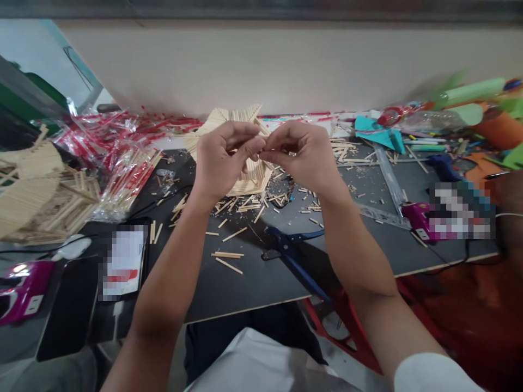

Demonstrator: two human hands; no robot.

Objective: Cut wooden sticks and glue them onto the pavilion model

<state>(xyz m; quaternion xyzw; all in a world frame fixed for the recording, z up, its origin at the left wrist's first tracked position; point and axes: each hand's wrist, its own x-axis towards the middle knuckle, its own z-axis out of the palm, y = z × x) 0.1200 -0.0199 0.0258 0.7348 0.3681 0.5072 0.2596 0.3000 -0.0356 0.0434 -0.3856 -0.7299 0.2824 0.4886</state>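
Observation:
My left hand (229,155) and my right hand (302,155) meet above the table, fingertips pinched close together. Whatever sits between the fingertips is too small to make out. Behind and below them stands a pale structure (247,188) built of thin wooden sticks, partly hidden by both hands. Short cut stick pieces (249,207) lie scattered around its base. Nearer the front edge rest a few longer sticks (227,255) and a cutter tool with blue handles (294,258).
At left are a second stick structure (30,190), plastic-wrapped chopsticks (126,182), a phone (125,261) and a purple box (28,291). To the right lie a clear ruler (388,179), a turquoise paper piece (378,133) and another purple device (420,220). A pale wall (253,65) rises behind.

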